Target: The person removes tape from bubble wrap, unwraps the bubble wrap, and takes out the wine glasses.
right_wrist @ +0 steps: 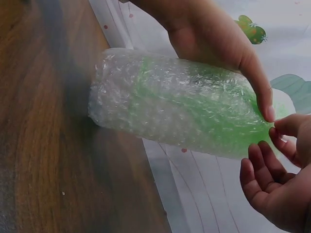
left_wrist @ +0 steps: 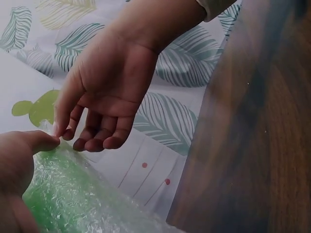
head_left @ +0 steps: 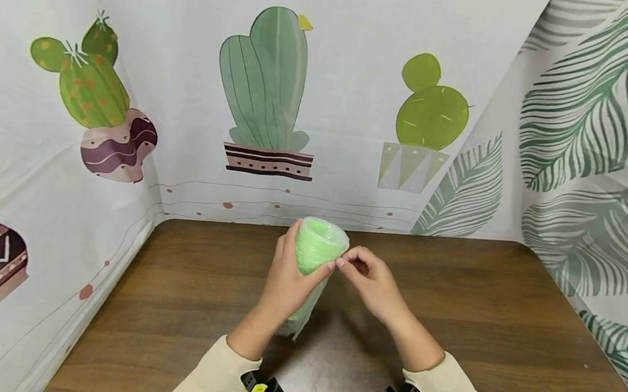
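A green item rolled up in clear bubble wrap (head_left: pixel 317 249) stands tilted over the table, its open round end upward. My left hand (head_left: pixel 286 281) grips this bundle from the left, thumb across the near side and fingers behind it. With thumb and index finger, my right hand (head_left: pixel 374 286) pinches at the wrap's upper right edge, close to the left thumb tip. The right wrist view shows the whole length of the bubble wrap (right_wrist: pixel 170 107), green at the hands' end and whitish at the other. What the green item inside is, I cannot tell.
Under the hands lies a dark brown wooden table (head_left: pixel 475 334). Behind it and along both sides hangs a white cloth (head_left: pixel 349 118) printed with cacti and leaves. Each sleeve has a small black device near the cuff, such as the left wrist device (head_left: pixel 261 389).
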`<state>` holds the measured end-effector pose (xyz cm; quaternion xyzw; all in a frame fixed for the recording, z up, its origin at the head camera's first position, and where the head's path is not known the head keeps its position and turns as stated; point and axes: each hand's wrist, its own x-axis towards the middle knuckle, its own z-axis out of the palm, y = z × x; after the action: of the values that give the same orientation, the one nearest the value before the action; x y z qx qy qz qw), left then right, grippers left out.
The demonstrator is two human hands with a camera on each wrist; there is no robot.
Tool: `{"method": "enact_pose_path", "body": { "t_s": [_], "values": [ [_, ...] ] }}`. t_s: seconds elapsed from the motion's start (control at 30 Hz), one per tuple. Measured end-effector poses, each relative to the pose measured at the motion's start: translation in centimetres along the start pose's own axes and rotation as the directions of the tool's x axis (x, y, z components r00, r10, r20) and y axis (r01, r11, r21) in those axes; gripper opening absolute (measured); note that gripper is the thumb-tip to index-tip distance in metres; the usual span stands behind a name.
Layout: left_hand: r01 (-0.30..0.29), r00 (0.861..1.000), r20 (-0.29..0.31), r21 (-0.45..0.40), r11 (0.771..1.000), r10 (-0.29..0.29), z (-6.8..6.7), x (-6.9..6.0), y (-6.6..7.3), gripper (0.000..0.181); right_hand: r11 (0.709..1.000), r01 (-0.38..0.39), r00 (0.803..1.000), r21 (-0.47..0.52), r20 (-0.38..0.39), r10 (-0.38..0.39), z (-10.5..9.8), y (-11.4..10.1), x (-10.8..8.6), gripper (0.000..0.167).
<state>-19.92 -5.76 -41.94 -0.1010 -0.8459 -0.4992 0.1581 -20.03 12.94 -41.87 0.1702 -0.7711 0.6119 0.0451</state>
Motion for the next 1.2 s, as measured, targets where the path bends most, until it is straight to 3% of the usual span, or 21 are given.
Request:
{"method": "enact_pose_path", "body": {
  "t_s": [0.27,0.63,1.2],
  "values": [
    [0.071,0.996,0.055,-0.074,0.995,-0.067,-0.29,0.15,0.15,0.100,0.999,0.035,0.999,0.036,-0.036,-0.034,-0.06,-0.16,0.02,0.014],
    [0.141,0.986,0.102,-0.103,0.985,-0.130,-0.63,0.17,0.25,0.098,0.995,0.026,1.000,0.101,-0.014,-0.025,-0.07,-0.61,-0.03,0.016],
    [0.150,0.981,0.150,-0.162,0.975,-0.126,-0.55,0.29,0.10,0.090,0.986,0.041,0.999,0.160,0.018,-0.044,-0.40,-0.33,-0.13,0.019]
  ]
}}
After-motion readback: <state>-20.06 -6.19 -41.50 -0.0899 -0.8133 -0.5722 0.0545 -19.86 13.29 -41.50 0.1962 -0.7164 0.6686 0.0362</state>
